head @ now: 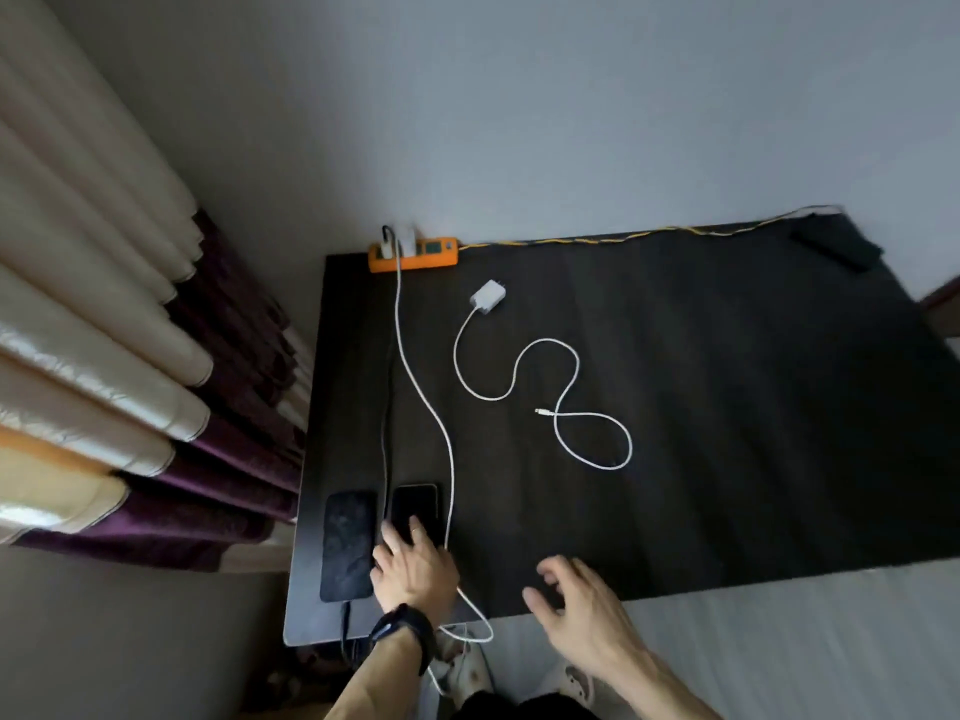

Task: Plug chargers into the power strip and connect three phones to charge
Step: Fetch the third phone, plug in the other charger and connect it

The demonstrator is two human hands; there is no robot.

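Note:
An orange power strip (414, 255) lies at the table's far left corner with two chargers plugged in. A long white cable (422, 397) runs from it down to a black phone (414, 504) at the near left. My left hand (413, 569) rests flat on that phone's near end. Left of it lies a second dark phone (348, 545) with a dark cable at its near end. A loose white charger (488, 296) lies unplugged near the strip, and its white cable (566, 402) curls across the table. My right hand (571, 595) hovers open over the near edge, holding nothing.
The dark table (727, 407) stands against a grey wall. The strip's yellow cord (649, 235) runs along the far edge. A dark flat object (839, 246) lies at the far right corner. Cream and purple curtains (130, 356) hang at the left.

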